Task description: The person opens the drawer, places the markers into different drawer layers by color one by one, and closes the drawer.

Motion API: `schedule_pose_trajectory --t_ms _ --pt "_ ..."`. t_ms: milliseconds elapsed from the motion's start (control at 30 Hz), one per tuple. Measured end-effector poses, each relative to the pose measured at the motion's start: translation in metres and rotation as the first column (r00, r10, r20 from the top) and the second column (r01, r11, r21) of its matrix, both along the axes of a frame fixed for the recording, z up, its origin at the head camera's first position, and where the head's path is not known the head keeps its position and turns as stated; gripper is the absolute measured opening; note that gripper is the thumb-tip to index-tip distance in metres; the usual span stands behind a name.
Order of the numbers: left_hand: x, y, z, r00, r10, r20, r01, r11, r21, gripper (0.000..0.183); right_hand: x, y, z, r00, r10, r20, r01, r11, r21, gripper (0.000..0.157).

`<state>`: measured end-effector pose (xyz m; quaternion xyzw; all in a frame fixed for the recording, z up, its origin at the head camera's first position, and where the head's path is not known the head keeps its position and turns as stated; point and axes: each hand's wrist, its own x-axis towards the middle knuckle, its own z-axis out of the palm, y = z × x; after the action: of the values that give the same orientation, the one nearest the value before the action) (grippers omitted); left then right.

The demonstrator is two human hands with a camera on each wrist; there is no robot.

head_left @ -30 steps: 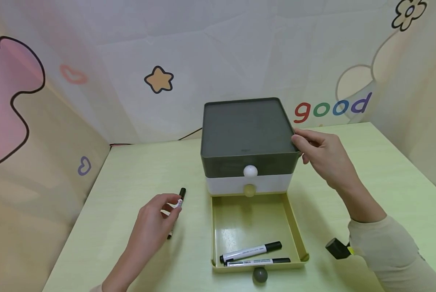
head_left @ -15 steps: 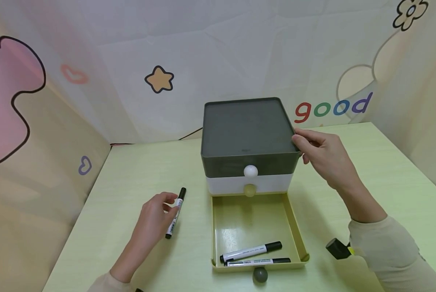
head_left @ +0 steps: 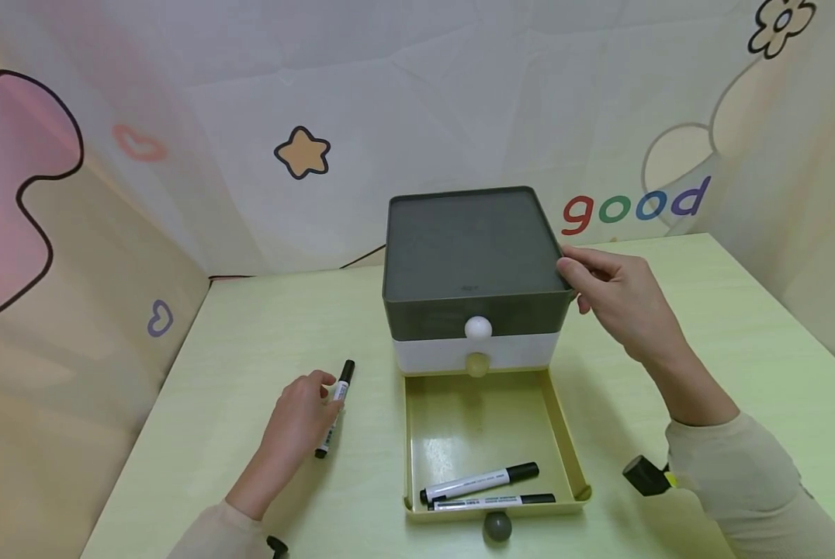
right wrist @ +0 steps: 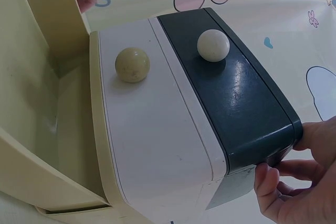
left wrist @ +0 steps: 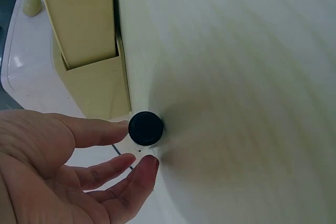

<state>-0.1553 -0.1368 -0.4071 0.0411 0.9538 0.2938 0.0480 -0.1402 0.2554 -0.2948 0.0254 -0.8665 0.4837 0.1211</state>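
A white marker with black ends (head_left: 330,431) lies slanted on the table, left of a small chest of drawers (head_left: 473,248) with a dark grey top. My left hand (head_left: 297,415) is beside it, thumb near the barrel; in the left wrist view the thumb tip meets the marker's black end (left wrist: 146,128) while the other fingers are spread below it. My right hand (head_left: 620,303) grips the chest's right top edge, thumb on the rim and fingers curled at the side. The bottom yellow drawer (head_left: 487,423) is pulled out, holding two markers (head_left: 480,483).
A grey knob (head_left: 497,526) sticks out from the drawer's front. White and yellow knobs (head_left: 477,365) mark the upper drawers. Behind the table (head_left: 271,318) hangs a printed cloth (head_left: 459,101). A black device (head_left: 646,475) is by the right sleeve.
My left fingers have drawn back slightly to the left, uncovering more of the loose marker, and its sleeve has come further into view. The right hand keeps its grip on the chest.
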Motion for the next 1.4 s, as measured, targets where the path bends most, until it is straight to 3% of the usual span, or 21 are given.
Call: schedule_pose_trajectory --t_ms 333,633,1033,1400 --pt "-0.007 0.001 -0.003 0.999 -0.015 0.029 0.016 1.0 -0.024 0.035 0.0 0.0 0.0 1.0 -0.003 0.005 0.003 1.0 0.008 0.046" --pt "-0.009 0.002 -0.003 0.999 -0.053 -0.003 0.053 0.997 -0.055 0.03 0.0 -0.001 0.0 1.0 0.0 0.005 0.0 1.0 0.002 0.046" --pt "-0.009 -0.001 -0.006 0.999 -0.042 0.007 0.043 0.998 -0.047 0.028 -0.001 0.0 -0.001 1.0 -0.005 0.009 0.005 1.0 0.002 0.046" --pt "-0.002 -0.005 0.006 0.999 -0.036 0.013 0.036 0.999 -0.001 0.032 -0.001 -0.001 -0.001 1.0 -0.004 0.007 0.004 1.0 0.0 0.046"
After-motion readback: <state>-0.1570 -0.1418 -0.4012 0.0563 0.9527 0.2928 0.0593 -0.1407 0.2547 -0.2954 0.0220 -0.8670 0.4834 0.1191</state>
